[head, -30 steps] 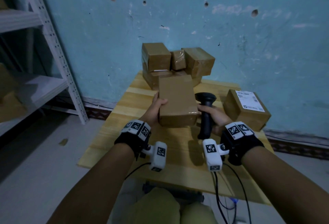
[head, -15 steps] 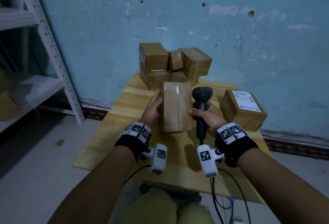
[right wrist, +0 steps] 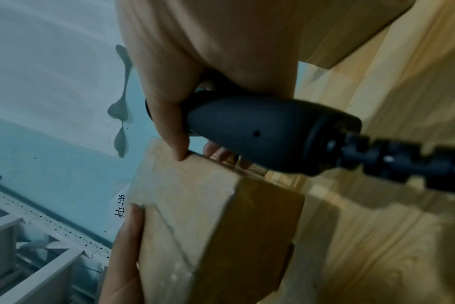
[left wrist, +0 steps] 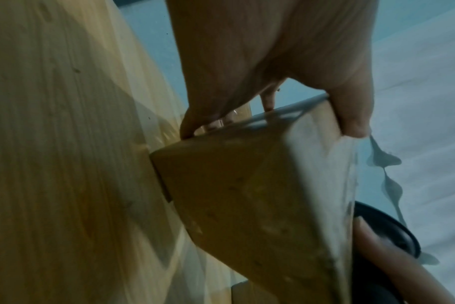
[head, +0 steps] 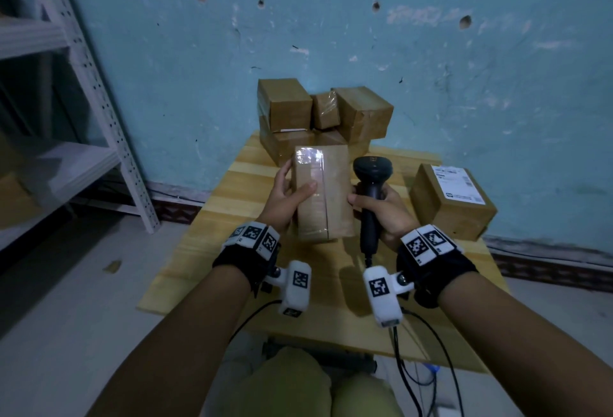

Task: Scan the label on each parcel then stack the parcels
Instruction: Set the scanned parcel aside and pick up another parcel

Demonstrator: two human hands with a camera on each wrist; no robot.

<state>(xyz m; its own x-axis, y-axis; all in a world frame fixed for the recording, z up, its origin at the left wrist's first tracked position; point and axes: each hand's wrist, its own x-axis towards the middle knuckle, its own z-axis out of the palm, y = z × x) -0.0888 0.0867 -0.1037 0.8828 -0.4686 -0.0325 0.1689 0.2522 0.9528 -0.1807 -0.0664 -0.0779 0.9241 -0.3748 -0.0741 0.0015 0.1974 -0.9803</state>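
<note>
A brown taped parcel [head: 323, 194] stands on end over the wooden table [head: 212, 250], showing no label on the face towards me. My left hand [head: 288, 196] grips its left side, thumb on the front face, fingers behind. The same parcel [left wrist: 260, 205] fills the left wrist view, with my left hand [left wrist: 273, 61] above it. My right hand [head: 381, 209] holds the black barcode scanner [head: 371, 191] upright by its handle, one fingertip touching the parcel's right edge. The right wrist view shows the scanner [right wrist: 268, 131] in my right hand [right wrist: 195, 51] above the parcel [right wrist: 208, 222].
Several brown parcels [head: 318, 114] are piled at the table's far edge against the blue wall. One labelled parcel [head: 451, 197] sits at the right of the table. A white metal shelf rack [head: 99, 111] stands to the left. The scanner's cable [head: 408, 367] hangs off the near edge.
The parcel has turned from lying flat in my left hand to standing on end. My right hand raised the scanner upright beside it.
</note>
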